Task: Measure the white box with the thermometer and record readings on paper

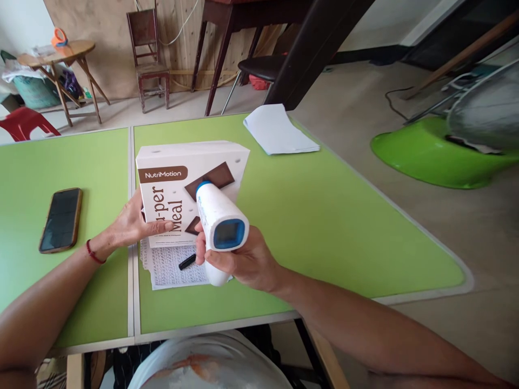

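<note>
My left hand [133, 221] grips the lower left side of a white and brown NutriMotion box [162, 154], its thumb across the front. The box is tilted above the table, and its printed front faces me. Wrapped round the handle of a white and blue infrared thermometer [219, 210] is my right hand [243, 259]. The thermometer's blue nose points at the box front and overlaps it in view; whether they touch I cannot tell. Its small screen looks dark. Beneath the box lie handwritten sheets [170, 273] with a black pen or pen cap [187, 262] on them, partly hidden.
The green table [344, 227] has a metal-edged seam left of the box. A phone [60, 220] lies on the left part, and a stack of white paper [279, 129] at the far edge. Beyond stand a wooden chair [150, 65], a round table [77, 48] and a green basin [438, 154].
</note>
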